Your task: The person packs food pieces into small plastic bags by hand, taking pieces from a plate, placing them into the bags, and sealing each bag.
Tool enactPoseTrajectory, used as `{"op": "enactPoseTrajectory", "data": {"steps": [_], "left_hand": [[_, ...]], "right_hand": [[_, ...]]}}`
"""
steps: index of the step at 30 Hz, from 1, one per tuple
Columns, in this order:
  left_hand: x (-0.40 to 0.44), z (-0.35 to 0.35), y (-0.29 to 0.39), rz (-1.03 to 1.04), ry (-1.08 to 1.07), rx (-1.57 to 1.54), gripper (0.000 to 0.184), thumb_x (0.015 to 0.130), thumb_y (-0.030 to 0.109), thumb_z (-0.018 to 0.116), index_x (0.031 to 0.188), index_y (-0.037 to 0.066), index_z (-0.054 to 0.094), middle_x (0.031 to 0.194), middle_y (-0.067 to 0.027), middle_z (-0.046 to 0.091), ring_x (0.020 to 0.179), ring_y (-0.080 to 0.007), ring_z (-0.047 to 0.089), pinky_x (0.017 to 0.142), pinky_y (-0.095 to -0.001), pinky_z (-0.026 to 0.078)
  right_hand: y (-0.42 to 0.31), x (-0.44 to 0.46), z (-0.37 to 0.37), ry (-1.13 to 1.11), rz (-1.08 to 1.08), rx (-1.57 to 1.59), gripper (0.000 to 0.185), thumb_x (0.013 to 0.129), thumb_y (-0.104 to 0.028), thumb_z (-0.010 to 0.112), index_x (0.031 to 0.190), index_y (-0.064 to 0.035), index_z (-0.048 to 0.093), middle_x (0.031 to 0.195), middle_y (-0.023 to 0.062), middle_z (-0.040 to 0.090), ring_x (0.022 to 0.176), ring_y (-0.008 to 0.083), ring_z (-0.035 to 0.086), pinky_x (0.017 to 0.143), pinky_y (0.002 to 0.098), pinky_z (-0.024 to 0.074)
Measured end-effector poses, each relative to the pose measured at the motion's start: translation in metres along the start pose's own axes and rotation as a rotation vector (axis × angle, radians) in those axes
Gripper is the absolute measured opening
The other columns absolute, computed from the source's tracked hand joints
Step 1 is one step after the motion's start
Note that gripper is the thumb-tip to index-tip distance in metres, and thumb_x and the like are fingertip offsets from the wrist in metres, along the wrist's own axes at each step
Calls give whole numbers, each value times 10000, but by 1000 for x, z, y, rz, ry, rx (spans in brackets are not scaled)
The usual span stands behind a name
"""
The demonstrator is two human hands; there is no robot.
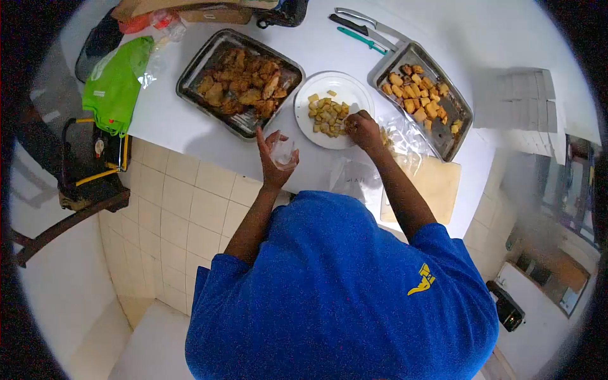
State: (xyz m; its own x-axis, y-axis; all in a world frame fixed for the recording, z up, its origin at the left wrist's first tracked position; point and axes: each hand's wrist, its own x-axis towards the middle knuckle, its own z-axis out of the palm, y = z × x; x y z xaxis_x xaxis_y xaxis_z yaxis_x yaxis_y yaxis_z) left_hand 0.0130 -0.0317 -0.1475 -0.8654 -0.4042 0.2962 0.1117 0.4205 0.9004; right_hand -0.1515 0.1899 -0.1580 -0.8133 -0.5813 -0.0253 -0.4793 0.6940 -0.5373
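Observation:
On a white plate (345, 82) lies a heap of small pale yellow-brown cubes (326, 115). My right hand (363, 130) is over the plate's right edge, its fingers pressed together beside the cubes; whatever they pinch is hidden. Left of the plate, my left hand (276, 157) is raised at the table's front edge, curled around a small clear plastic container (282, 152), with the index finger pointing up. A clear plastic bag (405, 142) lies next to my right wrist, with more pale pieces at its left side.
A dark tray (186, 82) of browned meat stands at left, another tray (465, 120) of browned chunks at right. Behind are knives (364, 19) and a green-handled peeler (361, 39). A cutting board (437, 187) lies front right, a green bag (117, 85) far left, stacked white boxes (516, 104) far right.

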Motion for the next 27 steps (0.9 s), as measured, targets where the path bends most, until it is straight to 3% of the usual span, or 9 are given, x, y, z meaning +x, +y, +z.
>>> {"op": "enactPoseTrajectory", "data": {"steps": [15, 18, 25, 27], "left_hand": [[21, 15, 8, 54, -45, -26, 1016, 657, 16, 687, 1413, 33, 8, 1013, -125, 492, 969, -238, 506, 940, -393, 366], [21, 17, 13, 49, -24, -100, 1017, 653, 23, 685, 1414, 30, 11, 976, -118, 509, 970, -247, 508, 942, -396, 365], [15, 17, 13, 74, -13, -94, 1018, 650, 26, 687, 1415, 29, 15, 962, -122, 514, 964, -242, 508, 901, -384, 403], [15, 16, 15, 87, -14, -95, 1022, 655, 29, 687, 1414, 29, 3, 960, -122, 516, 951, -240, 513, 892, -384, 410]], "right_hand": [[-7, 4, 15, -106, -2, -117, 213, 736, -164, 616, 907, -36, 616, 888, 157, 591, 801, 344, 608, 699, 419, 513], [-13, 1, 10, -33, -20, -55, 206, 730, -175, 623, 886, -41, 618, 888, 158, 587, 815, 338, 606, 712, 419, 509], [-9, 7, 3, -169, 97, -151, 176, 732, -167, 596, 864, -53, 619, 935, 145, 588, 818, 347, 606, 721, 422, 507], [-9, 8, 7, -116, 25, -153, 226, 713, -188, 642, 883, -42, 612, 895, 167, 581, 794, 339, 610, 699, 414, 509]]}}
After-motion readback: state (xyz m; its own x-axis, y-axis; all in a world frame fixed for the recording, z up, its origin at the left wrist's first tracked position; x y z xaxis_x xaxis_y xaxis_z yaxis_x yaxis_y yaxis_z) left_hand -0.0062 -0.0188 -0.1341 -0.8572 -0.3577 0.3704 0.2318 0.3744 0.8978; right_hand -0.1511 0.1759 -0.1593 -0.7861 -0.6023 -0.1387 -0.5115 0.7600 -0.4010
